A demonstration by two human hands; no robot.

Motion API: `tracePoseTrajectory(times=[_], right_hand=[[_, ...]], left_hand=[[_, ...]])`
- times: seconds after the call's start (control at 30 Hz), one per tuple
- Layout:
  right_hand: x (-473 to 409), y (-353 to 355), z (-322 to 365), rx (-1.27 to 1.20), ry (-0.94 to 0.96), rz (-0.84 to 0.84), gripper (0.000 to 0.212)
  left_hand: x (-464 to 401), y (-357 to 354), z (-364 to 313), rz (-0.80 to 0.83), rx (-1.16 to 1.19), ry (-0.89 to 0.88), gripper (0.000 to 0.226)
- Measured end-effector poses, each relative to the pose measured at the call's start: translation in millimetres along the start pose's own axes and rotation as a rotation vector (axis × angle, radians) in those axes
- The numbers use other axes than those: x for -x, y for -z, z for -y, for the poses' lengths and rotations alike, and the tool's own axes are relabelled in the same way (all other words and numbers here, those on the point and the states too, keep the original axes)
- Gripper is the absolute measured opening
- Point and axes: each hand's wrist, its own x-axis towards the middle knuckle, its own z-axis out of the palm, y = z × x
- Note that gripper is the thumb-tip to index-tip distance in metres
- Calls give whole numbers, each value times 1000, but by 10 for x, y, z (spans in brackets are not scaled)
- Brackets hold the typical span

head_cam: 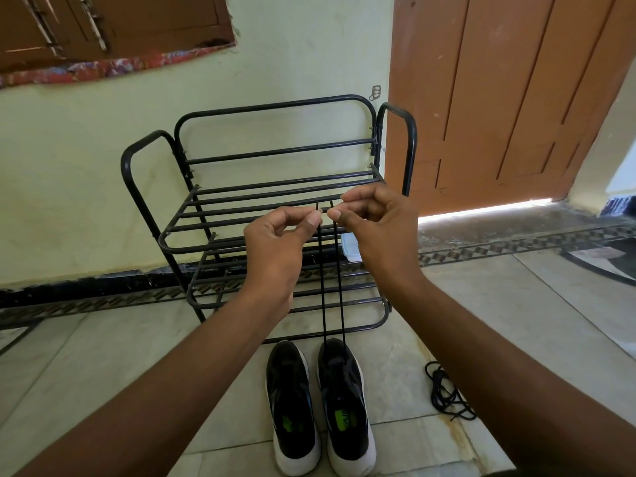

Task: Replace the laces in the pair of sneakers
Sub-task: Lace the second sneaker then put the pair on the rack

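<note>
Two black sneakers with white soles stand side by side on the floor, toes away from me: the left sneaker (pixel 292 404) and the right sneaker (pixel 346 401). A black lace (pixel 332 290) runs in two taut strands from the right sneaker's toe end straight up to my hands. My left hand (pixel 275 246) pinches one lace end between thumb and forefinger. My right hand (pixel 375 222) pinches the other end the same way. Both hands are raised level in front of the shoe rack.
A black metal shoe rack (pixel 268 215) stands against the pale green wall just beyond the sneakers. A loose black lace (pixel 447 397) lies tangled on the tiled floor to the right. A brown wooden door (pixel 499 98) is at the back right.
</note>
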Motion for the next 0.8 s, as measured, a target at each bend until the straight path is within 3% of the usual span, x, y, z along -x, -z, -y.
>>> tracePoseTrajectory(times=[0.4,0.53,0.8], right_hand=[[7,35,-96,-15,1,12,22],[55,116,-261,-88,-97,105,16],[358,230,-1317,307,-213,262,5]], left_hand=[[-15,29,121,19,15,3,6],[2,106,363,56,90,69,11],[3,235,1699,320,-476,76,12]])
